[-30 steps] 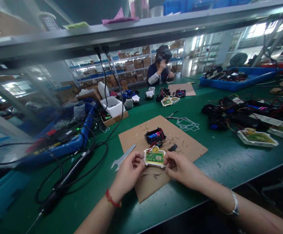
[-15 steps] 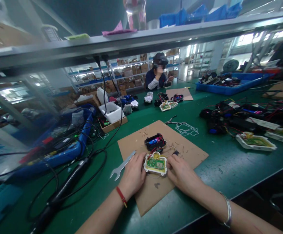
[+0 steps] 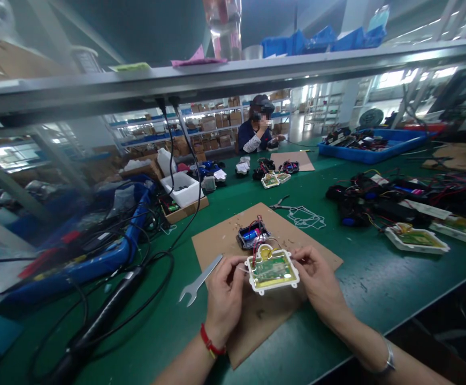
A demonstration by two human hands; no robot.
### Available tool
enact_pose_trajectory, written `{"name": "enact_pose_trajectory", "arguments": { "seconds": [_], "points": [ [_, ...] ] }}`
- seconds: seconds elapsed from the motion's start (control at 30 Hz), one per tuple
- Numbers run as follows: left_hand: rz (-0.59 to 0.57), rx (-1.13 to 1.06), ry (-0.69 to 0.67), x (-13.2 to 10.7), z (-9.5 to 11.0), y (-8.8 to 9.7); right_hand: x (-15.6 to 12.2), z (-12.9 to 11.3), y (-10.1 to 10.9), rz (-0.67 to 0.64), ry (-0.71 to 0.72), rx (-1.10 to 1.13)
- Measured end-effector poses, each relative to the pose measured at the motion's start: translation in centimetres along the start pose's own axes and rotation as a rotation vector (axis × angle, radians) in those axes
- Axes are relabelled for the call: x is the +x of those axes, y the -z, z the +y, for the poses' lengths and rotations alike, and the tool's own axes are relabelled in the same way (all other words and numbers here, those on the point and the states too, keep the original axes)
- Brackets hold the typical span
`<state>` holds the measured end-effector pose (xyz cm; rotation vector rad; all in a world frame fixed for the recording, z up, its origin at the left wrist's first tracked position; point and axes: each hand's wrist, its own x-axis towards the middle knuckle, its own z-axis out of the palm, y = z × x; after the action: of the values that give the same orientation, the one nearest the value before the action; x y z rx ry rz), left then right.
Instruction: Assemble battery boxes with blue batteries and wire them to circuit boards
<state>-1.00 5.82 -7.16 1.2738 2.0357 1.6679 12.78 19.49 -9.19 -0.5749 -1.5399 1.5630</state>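
Observation:
A white plastic housing [image 3: 273, 271] with a green circuit board in it is held tilted above a cardboard sheet [image 3: 216, 240]. My left hand [image 3: 227, 289] pinches its left edge, where a thin pale strand shows at the fingertips. My right hand [image 3: 316, 275] grips the right edge, its fingertips partly hidden. Thin wires run from the housing to a black case [image 3: 245, 238] holding a blue cylindrical part, just behind it on the cardboard. Left of my left hand lies an open-end wrench [image 3: 199, 280].
Behind the cardboard are pliers [image 3: 281, 203] and tangled white loops [image 3: 307, 217]. Wired assemblies [image 3: 381, 200] crowd the right. A blue bin [image 3: 136, 230] and black cables [image 3: 168, 256] fill the left. An overhead shelf [image 3: 241, 67] spans the bench; a person [image 3: 252, 131] sits opposite.
Both hands have lifted the white housing off the cardboard, bringing it nearer and slightly right, its board tilted toward me. The camera view has tipped up slightly.

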Motion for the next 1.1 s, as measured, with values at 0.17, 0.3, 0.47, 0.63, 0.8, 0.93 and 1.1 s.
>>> {"name": "enact_pose_trajectory", "arguments": {
  "seconds": [0.17,0.3,0.47,0.63,0.8,0.93,1.1],
  "points": [
    [-0.025,-0.064,0.038,-0.5,1.2,-1.1,-0.2,-1.1,0.1,-0.029,-0.132,0.119],
    [-0.055,-0.110,0.109,-0.3,1.0,-2.6,-0.3,-1.5,0.5,-0.176,-0.261,0.123],
    [-0.132,-0.077,0.134,-0.1,0.6,-3.9,0.6,-1.5,2.1,-0.257,-0.198,0.009],
    [-0.162,0.091,0.059,-0.1,0.4,-3.6,2.0,-0.8,4.8,-0.295,0.074,-0.594],
    [-0.215,0.181,0.016,0.8,0.4,-3.6,3.5,0.5,5.8,-0.254,0.118,-0.745],
    [-0.227,0.161,0.040,1.8,0.5,-4.4,5.1,0.8,4.9,-0.276,0.024,-0.580],
    [-0.171,0.071,0.038,2.0,0.3,-4.8,5.8,0.1,3.9,-0.304,-0.058,-0.346]
  ]
}}
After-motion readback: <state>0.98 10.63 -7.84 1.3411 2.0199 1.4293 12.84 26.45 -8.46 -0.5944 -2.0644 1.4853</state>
